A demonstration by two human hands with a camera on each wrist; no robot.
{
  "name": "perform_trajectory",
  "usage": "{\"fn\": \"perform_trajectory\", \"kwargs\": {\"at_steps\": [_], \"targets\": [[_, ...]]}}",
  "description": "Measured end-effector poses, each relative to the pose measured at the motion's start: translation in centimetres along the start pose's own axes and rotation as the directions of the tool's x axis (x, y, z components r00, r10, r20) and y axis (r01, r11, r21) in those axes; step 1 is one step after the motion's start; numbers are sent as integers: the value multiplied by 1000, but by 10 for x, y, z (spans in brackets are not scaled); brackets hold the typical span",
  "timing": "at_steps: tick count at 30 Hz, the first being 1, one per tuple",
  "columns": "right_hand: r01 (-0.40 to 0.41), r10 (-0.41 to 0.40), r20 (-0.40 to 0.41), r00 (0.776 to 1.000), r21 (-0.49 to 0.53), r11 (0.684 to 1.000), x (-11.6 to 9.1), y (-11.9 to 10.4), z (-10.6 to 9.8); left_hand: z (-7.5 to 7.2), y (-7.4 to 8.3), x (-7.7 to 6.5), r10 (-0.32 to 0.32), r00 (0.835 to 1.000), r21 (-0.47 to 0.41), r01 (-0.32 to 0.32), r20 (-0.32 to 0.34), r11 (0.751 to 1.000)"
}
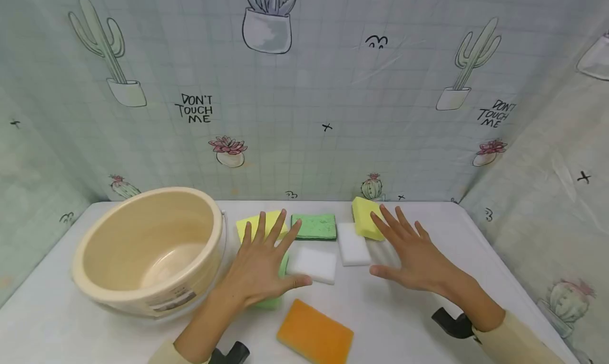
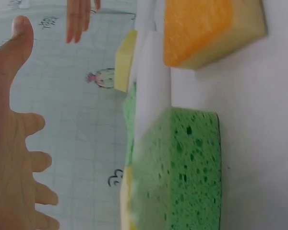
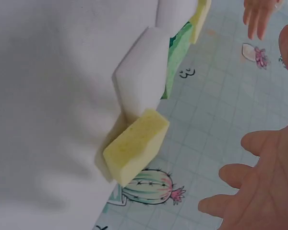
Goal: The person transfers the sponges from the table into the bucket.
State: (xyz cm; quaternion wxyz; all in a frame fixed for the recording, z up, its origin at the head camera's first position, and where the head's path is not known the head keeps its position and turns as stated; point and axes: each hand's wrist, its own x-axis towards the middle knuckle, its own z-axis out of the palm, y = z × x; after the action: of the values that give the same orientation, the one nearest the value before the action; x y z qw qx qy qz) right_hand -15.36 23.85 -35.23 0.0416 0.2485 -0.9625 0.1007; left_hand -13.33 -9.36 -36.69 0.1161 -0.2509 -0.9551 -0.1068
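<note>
My left hand (image 1: 259, 269) is spread palm down over a green sponge (image 1: 269, 303), which it partly covers in the head view. Beyond its fingertips lies a yellow sponge (image 1: 252, 226). My right hand (image 1: 418, 258), fingers also spread and holding nothing, hovers by an upright yellow sponge (image 1: 365, 221) that leans against a white sponge (image 1: 353, 245). Between the hands are another white sponge (image 1: 316, 264) and a flat green sponge (image 1: 314, 227). Nearest the body sits an orange sponge (image 1: 315, 332). The left wrist view shows the green sponge's pores (image 2: 197, 167) up close.
A large cream bucket (image 1: 147, 247) with a wire handle stands at the left of the white table (image 1: 399, 327), left of my left forearm. A cactus-printed curtain (image 1: 304, 99) rises behind the table's back edge and along both sides.
</note>
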Motion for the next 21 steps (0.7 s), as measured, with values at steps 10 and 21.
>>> {"fn": "perform_trajectory", "kwargs": {"at_steps": [10, 21], "targets": [[60, -57, -43, 997, 85, 995, -5, -16, 2, -33, 18, -18, 88, 988, 11, -88, -129, 996], [171, -156, -92, 983, 184, 968, -10, -40, 19, -82, 5, -42, 147, 952, -5, -154, -269, 988]]}}
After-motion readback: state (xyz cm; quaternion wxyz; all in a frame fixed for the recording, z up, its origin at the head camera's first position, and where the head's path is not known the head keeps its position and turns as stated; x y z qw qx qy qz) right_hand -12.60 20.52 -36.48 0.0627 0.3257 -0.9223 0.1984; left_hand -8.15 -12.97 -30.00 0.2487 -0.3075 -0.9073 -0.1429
